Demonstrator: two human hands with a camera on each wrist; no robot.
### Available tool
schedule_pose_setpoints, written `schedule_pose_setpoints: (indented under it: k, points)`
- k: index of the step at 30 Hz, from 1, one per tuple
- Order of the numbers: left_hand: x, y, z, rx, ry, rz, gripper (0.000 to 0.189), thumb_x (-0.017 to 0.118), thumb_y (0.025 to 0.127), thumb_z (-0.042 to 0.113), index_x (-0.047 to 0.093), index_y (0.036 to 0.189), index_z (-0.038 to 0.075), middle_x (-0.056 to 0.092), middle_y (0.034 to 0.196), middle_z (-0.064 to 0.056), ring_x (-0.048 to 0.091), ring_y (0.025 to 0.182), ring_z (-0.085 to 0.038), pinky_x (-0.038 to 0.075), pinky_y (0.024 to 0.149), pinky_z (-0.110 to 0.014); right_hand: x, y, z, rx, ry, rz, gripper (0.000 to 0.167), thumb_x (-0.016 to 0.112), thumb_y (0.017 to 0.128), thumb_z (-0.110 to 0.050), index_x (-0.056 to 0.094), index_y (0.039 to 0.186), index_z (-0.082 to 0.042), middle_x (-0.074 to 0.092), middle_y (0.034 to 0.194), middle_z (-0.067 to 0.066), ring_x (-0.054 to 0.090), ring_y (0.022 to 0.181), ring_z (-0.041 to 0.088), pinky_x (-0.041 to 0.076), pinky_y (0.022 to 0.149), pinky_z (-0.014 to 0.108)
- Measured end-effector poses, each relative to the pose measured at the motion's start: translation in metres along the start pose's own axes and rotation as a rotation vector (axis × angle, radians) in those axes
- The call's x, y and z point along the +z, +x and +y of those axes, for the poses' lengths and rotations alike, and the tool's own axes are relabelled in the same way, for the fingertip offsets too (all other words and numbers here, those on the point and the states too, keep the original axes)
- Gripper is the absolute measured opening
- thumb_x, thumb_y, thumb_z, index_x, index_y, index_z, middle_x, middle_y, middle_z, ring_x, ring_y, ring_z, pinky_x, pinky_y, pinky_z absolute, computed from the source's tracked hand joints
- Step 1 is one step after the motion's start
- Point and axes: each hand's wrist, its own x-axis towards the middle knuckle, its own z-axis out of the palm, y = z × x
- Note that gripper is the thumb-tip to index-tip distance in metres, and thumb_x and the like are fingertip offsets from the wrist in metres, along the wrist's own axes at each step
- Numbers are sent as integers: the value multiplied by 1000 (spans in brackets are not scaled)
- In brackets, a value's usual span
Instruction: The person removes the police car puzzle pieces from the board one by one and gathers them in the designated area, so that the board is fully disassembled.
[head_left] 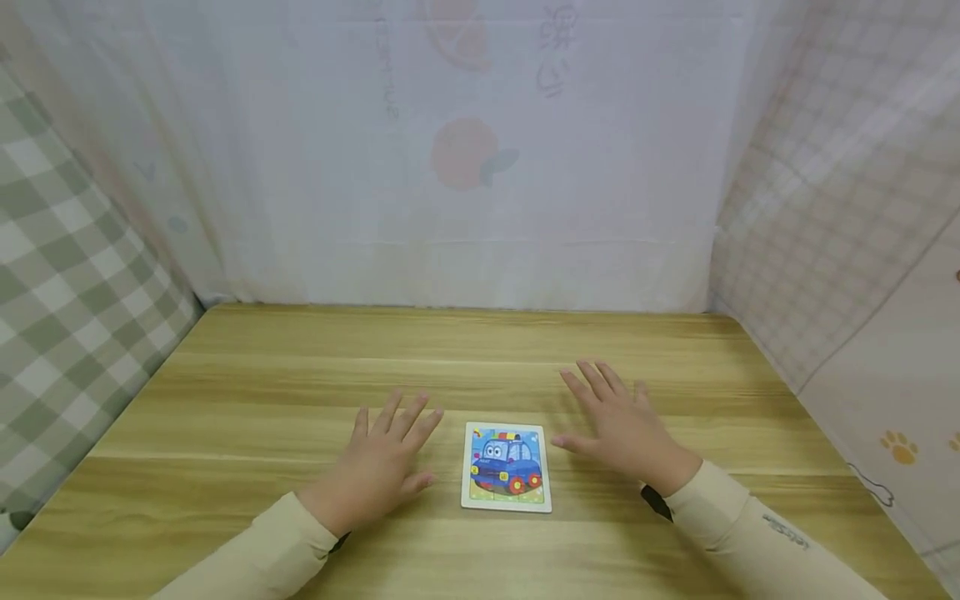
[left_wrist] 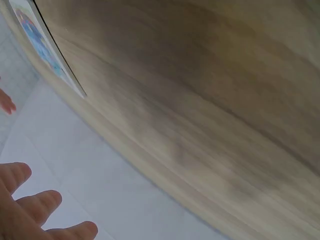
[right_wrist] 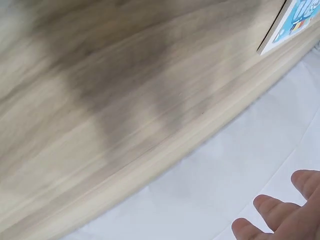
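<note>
A small square picture puzzle (head_left: 506, 467) with a white frame lies flat on the wooden table, showing a blue cartoon car with eyes and red wheels. To its left is my left hand (head_left: 381, 467), fingers spread and holding nothing. On the other side my right hand (head_left: 622, 425) is spread too, its thumb near the puzzle's upper right edge. Part of the puzzle (left_wrist: 42, 45) appears at the upper left of the left wrist view, and a corner of the puzzle (right_wrist: 290, 25) at the upper right of the right wrist view. Both hands cast shadows on the wood.
The wooden tabletop (head_left: 300, 358) ends at a white curtain (head_left: 337, 208) printed with fruit at the back. Green checked cloth (head_left: 67, 292) hangs on the left, and a pale cloth (head_left: 862, 333) with paw prints on the right.
</note>
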Motion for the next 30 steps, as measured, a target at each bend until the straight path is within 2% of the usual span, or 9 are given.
schedule_pose_setpoints:
  k: [6,13,17,21,24,30]
  points:
    - [-1,0,15,40,-130,-76,68,58,92,48,39,148,14,31,155,-13,26,140,-46,26,98,-75,4,6,-14,-32,43,-7,88,65,83,-58,34,150,-11,29,155,16,22,143,40,21,97,78]
    - [1,-2,27,97,-200,-187,66,49,95,53,39,149,18,31,156,-9,23,142,-44,22,100,-74,12,14,-25,-80,68,-15,85,67,83,-56,37,149,-12,33,154,14,27,142,38,26,96,76]
    - [0,-3,33,115,-182,-252,67,48,94,56,39,149,19,33,155,-7,25,142,-40,24,101,-72,16,18,-31,-94,117,-29,79,70,82,-51,43,146,-12,38,151,14,33,138,39,29,98,72]
    - [0,-4,39,141,-162,-304,69,50,93,57,38,149,20,30,156,-5,25,143,-38,26,102,-70,20,24,-38,-111,174,-60,71,75,81,-44,52,139,-11,50,141,13,44,130,37,36,101,60]
    - [2,-6,42,159,-160,-322,68,51,92,57,38,149,21,28,157,-4,25,143,-37,27,102,-69,22,28,-43,-122,194,-91,66,76,80,-41,57,134,-10,55,134,13,50,125,34,40,102,53]
    - [4,-7,48,190,-118,-336,68,51,92,58,38,149,24,30,156,-3,27,143,-34,31,101,-67,26,35,-53,-153,223,-124,56,76,82,-37,62,129,-10,59,126,9,54,118,29,43,100,47]
